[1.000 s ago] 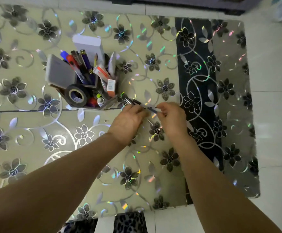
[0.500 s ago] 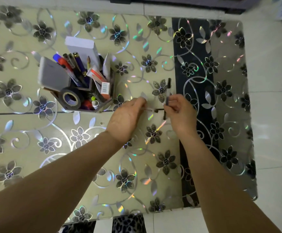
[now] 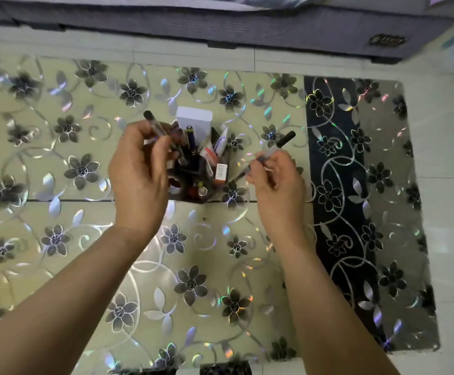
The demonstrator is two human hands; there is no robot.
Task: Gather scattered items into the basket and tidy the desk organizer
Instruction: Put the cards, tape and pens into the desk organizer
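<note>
The dark desk organizer [image 3: 193, 194] stands mid-table, packed with pens, tubes and a white box [image 3: 193, 121]. My left hand [image 3: 139, 174] is raised in front of its left side and grips a clear pen with a black cap [image 3: 154, 124] that sticks up to the left. My right hand [image 3: 277, 182], just right of the organizer, pinches another clear pen [image 3: 274, 150]; its black cap [image 3: 286, 138] points up to the right and its tip points down-left toward the organizer. The left hand hides the organizer's left compartments.
The table [image 3: 58, 239] wears a shiny flower-patterned cover with a dark strip [image 3: 336, 212] on the right. Pale floor tiles [image 3: 447, 185] lie beyond its right edge. A grey upholstered edge [image 3: 220, 25] runs along the back.
Both hands rose from the table surface to the organizer, now each holding a separate pen. The view shifted, so the organizer sits centred between my hands.
</note>
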